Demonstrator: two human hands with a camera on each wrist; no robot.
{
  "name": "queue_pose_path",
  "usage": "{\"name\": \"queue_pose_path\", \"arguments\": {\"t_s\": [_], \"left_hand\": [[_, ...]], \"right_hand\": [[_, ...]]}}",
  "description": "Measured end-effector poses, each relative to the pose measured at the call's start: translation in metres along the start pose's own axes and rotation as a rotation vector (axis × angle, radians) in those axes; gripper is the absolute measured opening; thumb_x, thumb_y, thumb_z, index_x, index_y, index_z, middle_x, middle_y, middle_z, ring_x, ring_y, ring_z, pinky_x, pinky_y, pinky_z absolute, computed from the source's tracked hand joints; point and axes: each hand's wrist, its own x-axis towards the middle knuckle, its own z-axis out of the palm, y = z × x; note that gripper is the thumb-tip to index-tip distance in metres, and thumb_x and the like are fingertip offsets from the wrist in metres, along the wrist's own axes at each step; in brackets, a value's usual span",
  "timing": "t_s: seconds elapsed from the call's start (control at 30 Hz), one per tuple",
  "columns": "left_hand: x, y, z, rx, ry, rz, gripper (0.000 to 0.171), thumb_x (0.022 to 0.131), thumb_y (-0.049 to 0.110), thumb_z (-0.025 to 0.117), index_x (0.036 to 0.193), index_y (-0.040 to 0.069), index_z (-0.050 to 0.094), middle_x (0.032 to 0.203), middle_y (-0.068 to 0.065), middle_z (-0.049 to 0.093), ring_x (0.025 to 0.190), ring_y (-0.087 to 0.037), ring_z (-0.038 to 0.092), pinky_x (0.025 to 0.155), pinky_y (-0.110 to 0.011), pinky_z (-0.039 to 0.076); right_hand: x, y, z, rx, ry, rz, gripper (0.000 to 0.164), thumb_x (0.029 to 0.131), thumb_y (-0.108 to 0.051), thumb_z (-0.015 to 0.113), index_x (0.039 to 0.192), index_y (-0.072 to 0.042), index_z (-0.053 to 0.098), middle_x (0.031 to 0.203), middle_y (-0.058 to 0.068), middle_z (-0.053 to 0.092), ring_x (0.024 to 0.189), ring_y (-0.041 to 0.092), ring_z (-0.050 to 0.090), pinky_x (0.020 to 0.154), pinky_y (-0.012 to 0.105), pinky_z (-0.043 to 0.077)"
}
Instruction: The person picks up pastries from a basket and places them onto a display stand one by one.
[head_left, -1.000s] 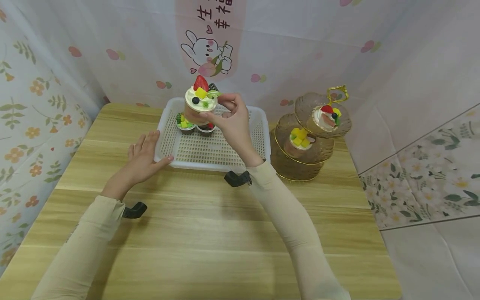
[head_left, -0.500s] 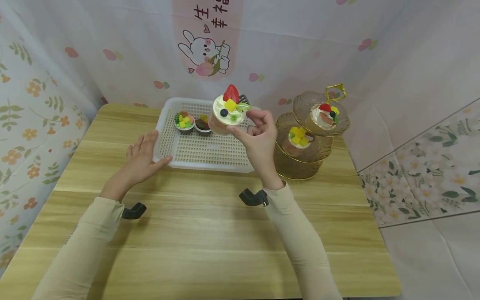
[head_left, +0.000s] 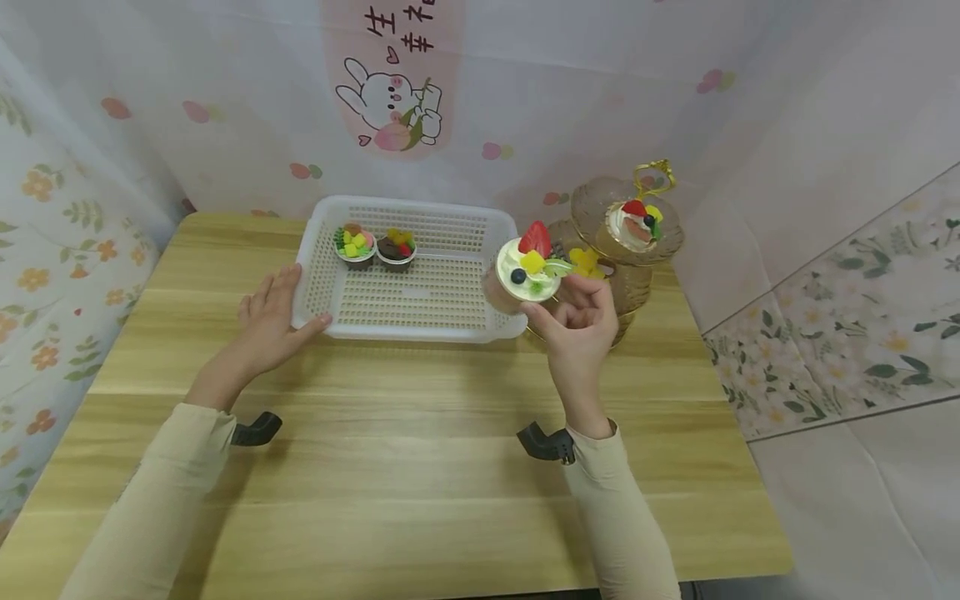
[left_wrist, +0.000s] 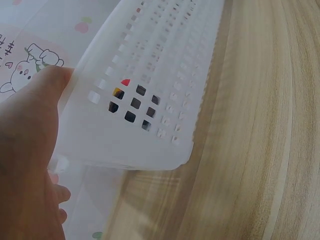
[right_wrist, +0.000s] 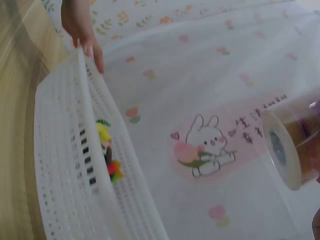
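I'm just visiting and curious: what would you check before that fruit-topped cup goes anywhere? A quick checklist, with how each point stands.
1. Right hand grips the fruit-topped cup: ok.
2. Strawberry on top: ok.
3. Cup apart from the white basket, by the right wrist view: ok.
4. Left hand touches the basket: ok.
5. Two cupcakes inside it: ok.
6. Room on the tiered stand: cannot tell; partly hidden.
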Motion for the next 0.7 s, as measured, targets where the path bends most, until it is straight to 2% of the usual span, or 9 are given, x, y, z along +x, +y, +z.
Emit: {"name": "queue_pose_path", "arguments": {"t_s": [0.2, 0.3, 0.4, 0.5, 0.7], "left_hand": [[-0.001, 0.000, 0.001, -0.002, 0.004, -0.004, 0.098, 0.097, 0.059, 0.048, 0.159, 0.012, -0.010, 0.167, -0.019, -0.009, 0.151, -0.049, -0.013, 0.111, -0.076, -0.009], [-0.001, 0.000, 0.002, -0.006, 0.009, -0.005, 0.098, 0.097, 0.058, 0.049, 0.159, 0.011, -0.010, 0.167, -0.019, -0.009, 0.151, -0.050, -0.012, 0.111, -0.076, -0.009], [-0.001, 0.000, 0.002, -0.006, 0.010, -0.008, 0.098, 0.097, 0.058, 0.049, 0.159, 0.011, -0.010, 0.167, -0.018, -0.009, 0.151, -0.050, -0.012, 0.111, -0.076, -0.009], [-0.001, 0.000, 0.002, -0.002, 0.005, -0.007, 0.098, 0.097, 0.059, 0.049, 0.159, 0.011, -0.010, 0.167, -0.018, -0.010, 0.151, -0.051, -0.011, 0.110, -0.077, -0.009], [-0.001, 0.001, 0.002, -0.004, -0.007, -0.003, 0.099, 0.097, 0.059, 0.048, 0.159, 0.010, -0.011, 0.167, -0.020, -0.010, 0.150, -0.052, -0.012, 0.110, -0.076, -0.011]], "right_hand": [[-0.012, 0.000, -0.035, -0.019, 0.119, -0.009, 0.048, 0.071, -0.011, 0.089, 0.108, -0.005, 0.058, 0.063, -0.008, 0.051, 0.047, 0.003, 0.034, 0.044, 0.016, 0.028], [-0.015, 0.001, -0.053, -0.031, 0.186, -0.020, 0.046, 0.071, -0.005, 0.088, 0.107, -0.003, 0.059, 0.069, -0.006, 0.060, 0.047, 0.003, 0.033, 0.045, 0.015, 0.029], [-0.017, 0.004, -0.070, -0.053, 0.237, -0.020, 0.045, 0.071, 0.002, 0.086, 0.107, -0.002, 0.060, 0.089, 0.002, 0.072, 0.045, 0.003, 0.033, 0.044, 0.015, 0.029], [-0.018, 0.009, -0.085, -0.075, 0.288, -0.002, 0.044, 0.071, 0.005, 0.084, 0.106, -0.002, 0.060, 0.102, 0.006, 0.074, 0.042, 0.003, 0.033, 0.043, 0.014, 0.030], [-0.014, 0.019, -0.109, -0.121, 0.374, 0.029, 0.043, 0.071, 0.005, 0.085, 0.105, -0.005, 0.061, 0.100, 0.006, 0.072, 0.043, 0.001, 0.033, 0.043, 0.013, 0.031]]}}
